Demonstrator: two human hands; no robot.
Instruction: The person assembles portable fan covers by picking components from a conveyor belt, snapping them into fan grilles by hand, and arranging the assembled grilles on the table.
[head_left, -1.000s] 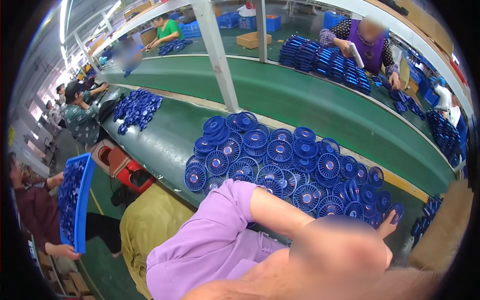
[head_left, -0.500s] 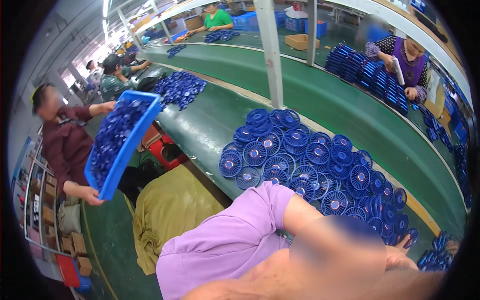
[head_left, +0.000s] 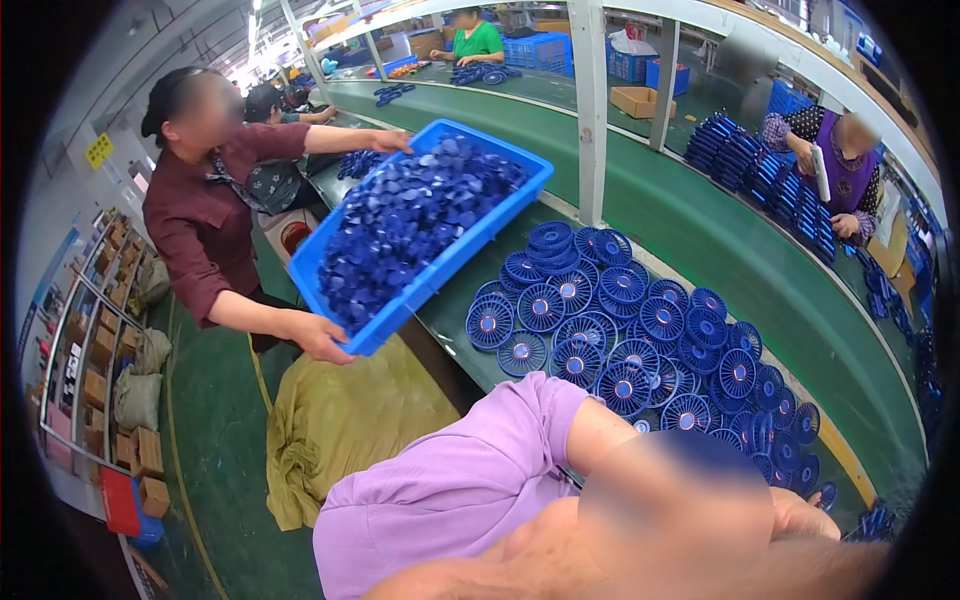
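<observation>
My left arm (head_left: pixel 608 437) comes out of a lilac sleeve (head_left: pixel 470 440) and reaches right, beside a heap of round blue spoked fan grilles (head_left: pixel 622 388). A blurred patch covers its lower part, so the fingers of my left hand cannot be made out. At the heap's lower right end lies one blue grille (head_left: pixel 826 494), close to that hidden area. My right hand does not show. Left of the heap, a co-worker in maroon (head_left: pixel 205 215) holds a tilted blue crate (head_left: pixel 440 277) by two edges, full of small dark-blue discs (head_left: pixel 420 225).
A green worktop (head_left: pixel 480 345) with a white post (head_left: pixel 590 120) runs beside a green conveyor (head_left: pixel 700 225). Yellowish cloth (head_left: pixel 350 430) covers something below. Across the conveyor, a person in purple (head_left: pixel 850 165) works by stacked blue parts (head_left: pixel 750 165). Boxes (head_left: pixel 145 455) line the left.
The co-worker has come closer, bringing the crate right and over the worktop's edge. Fingers seen earlier on a grille at the heap's lower right are now mostly hidden. The view has shifted slightly.
</observation>
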